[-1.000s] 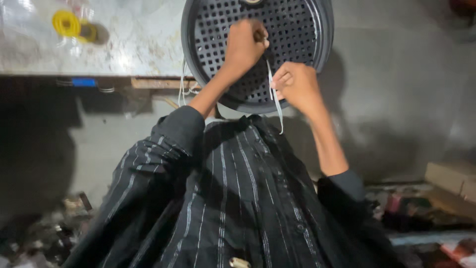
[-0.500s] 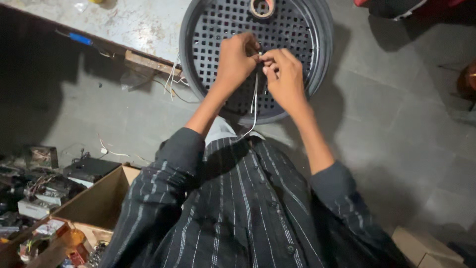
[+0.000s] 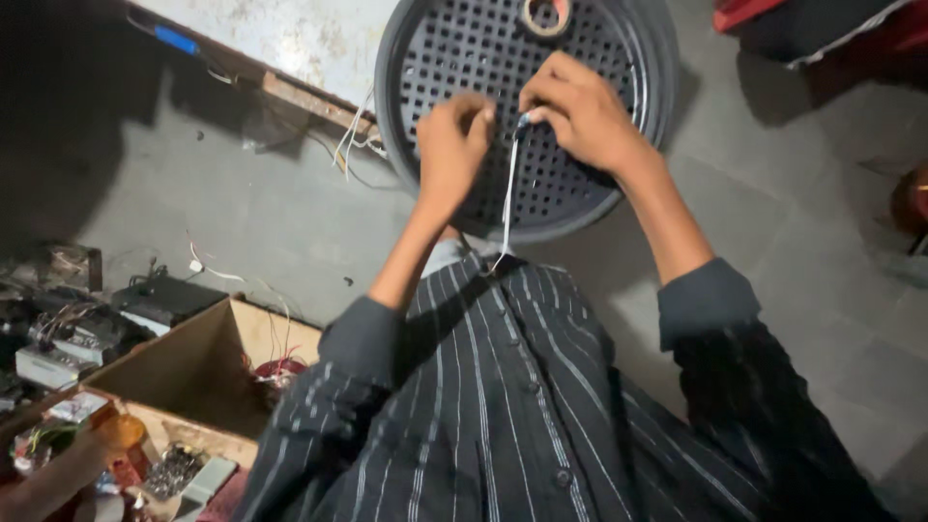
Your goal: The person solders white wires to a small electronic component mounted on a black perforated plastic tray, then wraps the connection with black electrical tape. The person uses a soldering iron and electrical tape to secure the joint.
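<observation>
Hands drew apart; right hand [image 3: 580, 116] fingers pinch white wire [image 3: 508, 193], left hand [image 3: 452, 145] curled beside it.

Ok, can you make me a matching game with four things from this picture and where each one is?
Things:
1. white wire
2. tape roll
3. cardboard box
4. round dark grille

Places:
A. open, at the lower left
B. pinched between the left hand and the right hand
C. under both hands, full of little holes
D. lying on the grille's far edge

Pairs: 1-B, 2-D, 3-A, 4-C
</observation>
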